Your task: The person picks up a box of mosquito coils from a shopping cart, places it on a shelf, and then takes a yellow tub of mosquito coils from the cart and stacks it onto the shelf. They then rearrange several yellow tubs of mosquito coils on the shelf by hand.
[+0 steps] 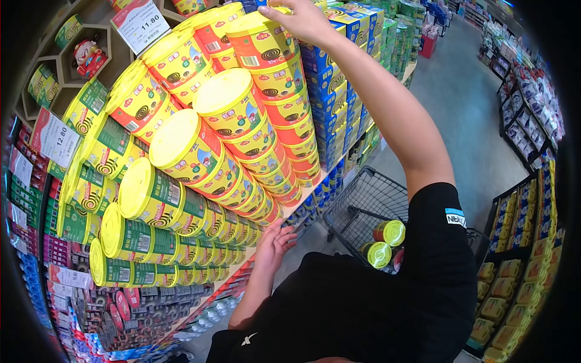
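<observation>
Head view: yellow-lidded tub (pixel 261 45) just below right fingers (pixel 277 14).

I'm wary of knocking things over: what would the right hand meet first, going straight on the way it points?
The right hand would most likely meet the yellow-lidded tub right beside it; depth is unclear, so they may already touch.

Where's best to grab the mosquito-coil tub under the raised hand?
Probably grip the tub by the rim of its yellow lid, from above and the near side: it stands upright atop its stack, lid and near side largely exposed.
</observation>
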{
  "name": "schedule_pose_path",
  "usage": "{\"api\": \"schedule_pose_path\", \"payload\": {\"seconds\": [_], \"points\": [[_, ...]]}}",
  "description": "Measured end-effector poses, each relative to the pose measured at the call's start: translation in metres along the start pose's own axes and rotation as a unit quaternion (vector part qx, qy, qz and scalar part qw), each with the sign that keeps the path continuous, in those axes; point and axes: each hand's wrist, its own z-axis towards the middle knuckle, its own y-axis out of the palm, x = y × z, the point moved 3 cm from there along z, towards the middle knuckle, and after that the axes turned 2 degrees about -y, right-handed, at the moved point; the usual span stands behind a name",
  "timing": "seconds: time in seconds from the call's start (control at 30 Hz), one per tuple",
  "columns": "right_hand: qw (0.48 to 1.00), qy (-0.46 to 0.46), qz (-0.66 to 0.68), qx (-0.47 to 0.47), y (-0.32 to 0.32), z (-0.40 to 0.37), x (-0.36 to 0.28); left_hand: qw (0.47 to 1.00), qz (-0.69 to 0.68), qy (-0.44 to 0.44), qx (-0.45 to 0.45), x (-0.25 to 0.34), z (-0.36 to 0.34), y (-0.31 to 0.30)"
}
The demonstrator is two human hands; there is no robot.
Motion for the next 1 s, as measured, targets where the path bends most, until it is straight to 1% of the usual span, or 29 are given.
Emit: {"api": "schedule_pose_path", "payload": {"seconds": [0.03,0.07,0.13,0.23,0.27,0.3,0.37,0.43,0.47,0.5,0.53,0.57,0.6,0.63,0.67,0.7,0.73,0.83,0.87,0.97,1.0], "points": [[0.996,-0.06,-0.055,0.032,0.0,-0.004,-0.001,1.0,0.002,0.0,-0.001,-0.001,0.0,-0.001],[0.999,-0.018,-0.022,-0.029,0.003,-0.006,0.005,1.0,0.004,-0.001,-0.002,-0.001,0.0,-0.002],[0.985,0.069,0.042,-0.15,-0.013,-0.009,-0.021,1.0,0.01,-0.003,-0.003,-0.002,0.0,-0.002],[0.993,0.098,0.026,-0.066,-0.023,-0.023,-0.031,1.0,0.019,-0.009,0.0,-0.002,-0.001,-0.005],[0.993,-0.088,-0.055,0.06,-0.015,-0.035,-0.015,1.0,0.016,-0.011,-0.001,-0.003,-0.002,-0.007],[0.994,0.086,0.037,-0.054,-0.035,-0.05,-0.043,1.0,0.014,-0.016,-0.001,-0.006,-0.003,-0.01],[0.997,0.05,-0.009,-0.049,-0.044,-0.105,-0.045,0.999,0.033,-0.032,0.001,-0.009,-0.005,-0.016],[0.983,0.152,0.076,-0.065,-0.051,-0.199,-0.065,0.998,0.035,-0.054,0.005,-0.015,-0.006,-0.026],[0.971,0.202,0.101,-0.078,-0.05,-0.26,-0.071,0.998,0.03,-0.062,-0.008,-0.019,-0.005,-0.033],[0.949,0.265,0.104,-0.134,-0.049,-0.325,-0.078,0.996,0.025,-0.08,-0.008,-0.023,-0.004,-0.037],[0.878,0.391,0.084,-0.263,-0.047,-0.39,-0.087,0.995,0.028,-0.1,-0.008,-0.027,-0.004,-0.04],[0.907,0.34,0.049,-0.244,-0.037,-0.505,-0.086,0.993,0.033,-0.115,-0.007,-0.029,-0.003,-0.043],[0.735,0.502,-0.012,-0.456,-0.049,-0.549,-0.106,0.99,0.045,-0.133,-0.006,-0.033,-0.001,-0.047],[0.748,0.537,-0.028,-0.389,-0.057,-0.632,-0.119,0.988,0.056,-0.147,-0.004,-0.037,0.004,-0.051],[0.739,0.555,-0.092,-0.371,-0.076,-0.681,-0.139,0.985,0.069,-0.161,-0.001,-0.041,0.006,-0.054],[0.691,0.56,-0.193,-0.414,-0.095,-0.701,-0.159,0.981,0.081,-0.175,-0.004,-0.044,0.008,-0.054],[0.632,0.558,-0.289,-0.454,-0.112,-0.715,-0.174,0.978,0.094,-0.188,-0.007,-0.048,0.01,-0.053],[0.565,0.658,-0.153,-0.474,-0.142,-0.76,-0.2,0.967,0.125,-0.22,-0.023,-0.057,0.016,-0.046],[0.592,0.648,-0.158,-0.452,-0.145,-0.771,-0.202,0.964,0.133,-0.228,-0.031,-0.061,0.018,-0.043],[0.57,0.681,-0.163,-0.429,-0.141,-0.768,-0.197,0.958,0.145,-0.245,-0.042,-0.068,0.026,-0.035],[0.581,0.698,-0.145,-0.393,-0.141,-0.762,-0.194,0.956,0.153,-0.247,-0.045,-0.07,0.028,-0.032]]}}
